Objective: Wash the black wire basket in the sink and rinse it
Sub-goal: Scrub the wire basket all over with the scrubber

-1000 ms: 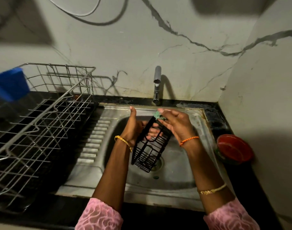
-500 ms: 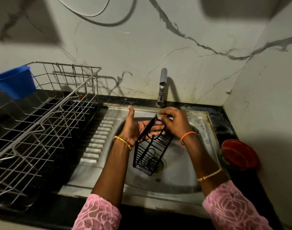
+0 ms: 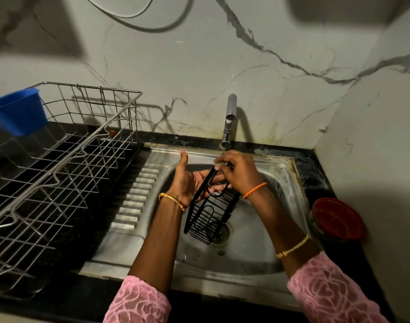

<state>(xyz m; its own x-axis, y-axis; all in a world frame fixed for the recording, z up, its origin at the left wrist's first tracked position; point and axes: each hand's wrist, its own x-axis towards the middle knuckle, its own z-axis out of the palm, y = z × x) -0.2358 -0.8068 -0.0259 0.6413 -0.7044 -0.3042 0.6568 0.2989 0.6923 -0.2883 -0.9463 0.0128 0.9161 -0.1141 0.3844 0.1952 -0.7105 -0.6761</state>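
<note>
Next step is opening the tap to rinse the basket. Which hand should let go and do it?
Probably the right hand: it grips the top of the black wire basket just below the tap. The left hand lies open, fingers supporting the basket from behind, so it could likely hold on alone.

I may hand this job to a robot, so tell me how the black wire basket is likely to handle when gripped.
The black wire basket probably stays stiff: it hangs tilted over the sink without sagging. Likely light, since the left hand and right hand hold only its top. Thin wires may be slippery if wet.
</note>
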